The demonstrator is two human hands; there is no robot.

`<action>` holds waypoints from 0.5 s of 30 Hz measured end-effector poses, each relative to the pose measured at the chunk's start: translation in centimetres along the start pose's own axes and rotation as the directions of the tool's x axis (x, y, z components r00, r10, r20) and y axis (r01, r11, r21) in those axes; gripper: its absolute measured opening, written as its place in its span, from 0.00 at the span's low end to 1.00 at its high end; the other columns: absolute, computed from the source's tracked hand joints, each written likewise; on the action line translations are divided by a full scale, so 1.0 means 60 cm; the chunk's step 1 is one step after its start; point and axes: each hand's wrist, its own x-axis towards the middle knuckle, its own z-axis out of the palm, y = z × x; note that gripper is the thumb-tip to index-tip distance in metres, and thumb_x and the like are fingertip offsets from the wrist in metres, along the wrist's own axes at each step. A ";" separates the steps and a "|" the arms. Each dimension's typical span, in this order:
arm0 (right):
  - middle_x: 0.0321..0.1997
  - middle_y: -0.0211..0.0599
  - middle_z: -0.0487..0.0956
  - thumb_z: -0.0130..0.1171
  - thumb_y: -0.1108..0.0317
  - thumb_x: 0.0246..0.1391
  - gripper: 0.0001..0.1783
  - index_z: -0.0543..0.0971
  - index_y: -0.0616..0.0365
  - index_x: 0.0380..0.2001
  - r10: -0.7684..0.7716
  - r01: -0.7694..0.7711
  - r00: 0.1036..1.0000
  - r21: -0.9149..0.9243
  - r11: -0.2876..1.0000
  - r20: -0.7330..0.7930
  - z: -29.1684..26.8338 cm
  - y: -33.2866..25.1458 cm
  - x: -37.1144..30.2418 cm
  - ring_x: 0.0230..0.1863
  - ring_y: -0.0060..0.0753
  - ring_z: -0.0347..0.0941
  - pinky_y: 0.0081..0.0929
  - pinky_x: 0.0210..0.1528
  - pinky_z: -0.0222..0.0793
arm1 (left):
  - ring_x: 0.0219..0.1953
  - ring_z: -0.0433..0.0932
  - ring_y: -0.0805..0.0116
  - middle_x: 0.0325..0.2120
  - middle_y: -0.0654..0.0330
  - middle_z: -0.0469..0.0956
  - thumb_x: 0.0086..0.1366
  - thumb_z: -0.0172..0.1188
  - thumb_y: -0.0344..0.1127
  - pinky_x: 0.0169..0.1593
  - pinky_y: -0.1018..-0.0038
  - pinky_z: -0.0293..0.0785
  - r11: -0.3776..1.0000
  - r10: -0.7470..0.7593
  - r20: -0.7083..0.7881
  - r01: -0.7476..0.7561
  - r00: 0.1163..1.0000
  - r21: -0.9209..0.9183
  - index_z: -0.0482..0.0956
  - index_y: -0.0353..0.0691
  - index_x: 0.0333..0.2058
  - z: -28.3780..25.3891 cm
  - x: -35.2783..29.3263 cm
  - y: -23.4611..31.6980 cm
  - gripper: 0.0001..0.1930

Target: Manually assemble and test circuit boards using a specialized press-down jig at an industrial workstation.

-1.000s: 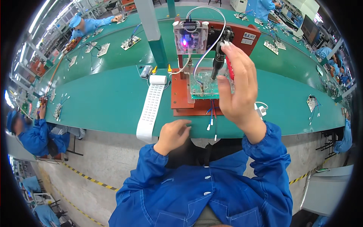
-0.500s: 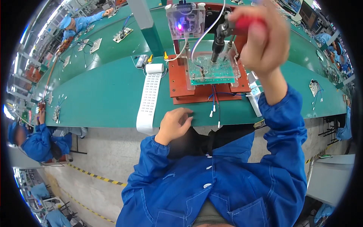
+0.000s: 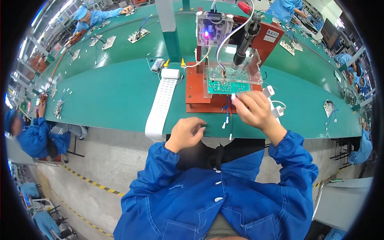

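Note:
A green circuit board (image 3: pixel 228 87) lies in a brown-red test fixture (image 3: pixel 195 89), partly under a clear plastic plate (image 3: pixel 240 73). My right hand (image 3: pixel 255 111) is at the board's front edge, its thumb and forefinger closed together. A small white bit shows at those fingertips, too small to make out. Above the plate stands the black toggle clamp (image 3: pixel 241 52) with its red handle (image 3: pixel 244 7), untouched by either hand. Blue and red leads with white plugs (image 3: pixel 227 120) hang below the board. My left hand (image 3: pixel 186 133) rests empty at the table's front edge, thumb apart from its curled fingers.
Left of the fixture a roll of white labels (image 3: pixel 162 100) trails over the table edge. A clear box with a lit module (image 3: pixel 214 30) sits on the fixture. White plugs and a power strip (image 3: pixel 276 112) are behind my right hand. Co-workers sit around other benches.
My right hand has let go of the red clamp handle and come down to the board's front edge. The clamp and clear plate are raised. My left hand stays nearly where it was.

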 end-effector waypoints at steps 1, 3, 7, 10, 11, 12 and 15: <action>0.39 0.40 0.82 0.65 0.77 0.44 0.18 0.81 0.60 0.42 0.113 -0.113 0.993 0.004 0.994 0.015 0.014 -0.006 -0.005 0.39 0.43 0.81 0.35 0.38 0.77 | 0.16 0.67 0.75 0.19 0.61 0.74 0.55 0.64 0.26 0.22 0.76 0.62 1.000 0.027 0.004 -0.027 1.000 -0.002 0.83 0.32 0.36 0.000 -0.001 0.001 0.09; 0.41 0.42 0.83 0.64 0.78 0.44 0.20 0.80 0.62 0.45 0.142 -0.141 0.989 -0.035 0.989 0.037 0.024 0.003 -0.011 0.42 0.45 0.81 0.37 0.41 0.78 | 0.16 0.67 0.74 0.19 0.60 0.75 0.55 0.63 0.25 0.22 0.76 0.62 1.000 -0.010 0.011 0.010 1.000 -0.010 0.83 0.33 0.36 -0.003 -0.004 0.005 0.08; 0.41 0.44 0.83 0.62 0.79 0.44 0.23 0.80 0.63 0.48 0.032 -0.032 0.999 0.002 0.999 0.004 0.011 0.013 -0.010 0.41 0.45 0.82 0.37 0.40 0.79 | 0.16 0.70 0.74 0.19 0.60 0.77 0.55 0.63 0.23 0.22 0.77 0.63 0.994 -0.080 -0.093 0.073 0.992 -0.082 0.82 0.32 0.34 -0.003 -0.023 0.007 0.07; 0.40 0.46 0.84 0.62 0.83 0.40 0.23 0.81 0.65 0.45 0.010 0.005 0.994 0.140 0.990 -0.107 -0.021 0.024 -0.013 0.35 0.44 0.83 0.36 0.36 0.80 | 0.19 0.73 0.73 0.22 0.58 0.78 0.54 0.63 0.22 0.25 0.77 0.67 0.999 -0.045 -0.199 0.050 0.979 0.019 0.82 0.32 0.37 -0.007 -0.037 0.022 0.10; 0.40 0.46 0.84 0.62 0.83 0.40 0.23 0.81 0.65 0.45 0.014 0.002 0.995 0.153 0.988 -0.103 -0.040 0.018 -0.004 0.35 0.44 0.83 0.36 0.36 0.80 | 0.19 0.73 0.73 0.22 0.58 0.78 0.54 0.63 0.22 0.25 0.77 0.67 0.998 -0.060 -0.200 0.064 0.978 0.018 0.82 0.32 0.37 -0.010 -0.040 0.026 0.10; 0.39 0.45 0.84 0.63 0.84 0.40 0.24 0.81 0.65 0.46 0.123 -0.116 0.992 0.254 0.960 -0.011 -0.066 0.009 0.008 0.36 0.44 0.83 0.35 0.37 0.80 | 0.22 0.75 0.70 0.24 0.57 0.79 0.53 0.65 0.23 0.26 0.77 0.68 0.993 0.058 -0.278 -0.026 0.959 0.118 0.81 0.32 0.40 -0.012 -0.047 0.030 0.14; 0.35 0.43 0.85 0.64 0.87 0.43 0.26 0.81 0.66 0.50 0.460 -0.556 0.828 0.582 0.594 0.321 -0.109 -0.029 0.042 0.37 0.40 0.84 0.31 0.39 0.79 | 0.46 0.79 0.51 0.46 0.45 0.77 0.48 0.73 0.28 0.48 0.63 0.77 0.856 0.406 -0.237 -0.276 0.882 0.437 0.68 0.33 0.59 -0.017 -0.061 0.054 0.37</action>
